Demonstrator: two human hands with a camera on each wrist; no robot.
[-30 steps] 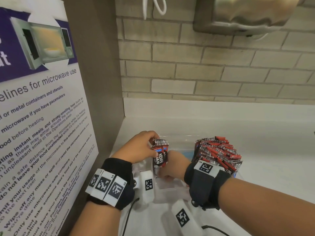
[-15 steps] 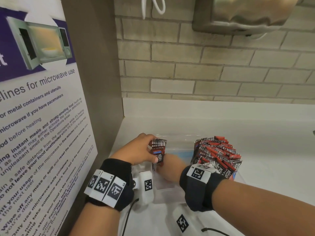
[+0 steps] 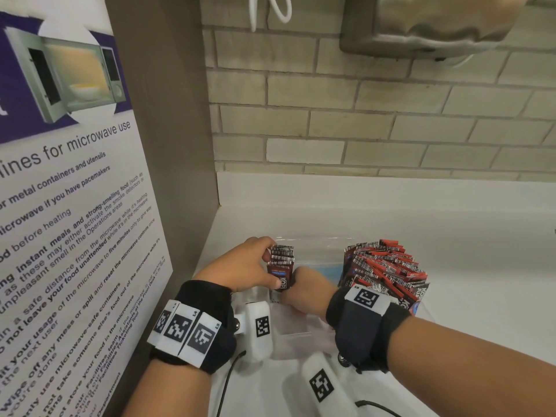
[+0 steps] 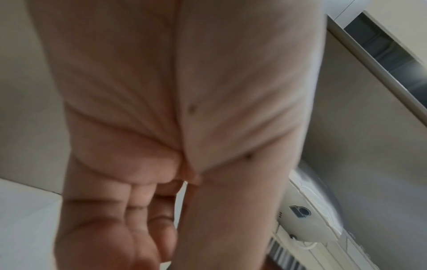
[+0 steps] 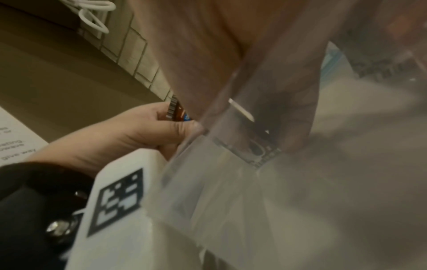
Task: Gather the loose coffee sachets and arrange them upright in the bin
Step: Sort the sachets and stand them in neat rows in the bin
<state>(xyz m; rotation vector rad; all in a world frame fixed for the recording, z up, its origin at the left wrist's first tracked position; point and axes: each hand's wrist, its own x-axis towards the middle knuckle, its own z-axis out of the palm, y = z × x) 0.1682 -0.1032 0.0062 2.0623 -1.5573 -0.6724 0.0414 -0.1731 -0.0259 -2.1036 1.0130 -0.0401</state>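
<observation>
A clear plastic bin stands on the white counter. A big bundle of red and black coffee sachets stands upright at its right side. My left hand pinches the top of a small stack of sachets at the bin's left end. My right hand reaches down into the bin and holds the stack's lower part. In the right wrist view its fingers show through the bin wall, with the stack's bottom edge below. The left hand grips the sachet tops.
A tall poster board on microwave use stands close on the left. The brick wall runs behind, with a steel dispenser and white cable loops hanging above.
The small stack has sunk a little into the bin, so less of its label shows. My right wrist has shifted slightly left; the left hand stays on the stack's top.
</observation>
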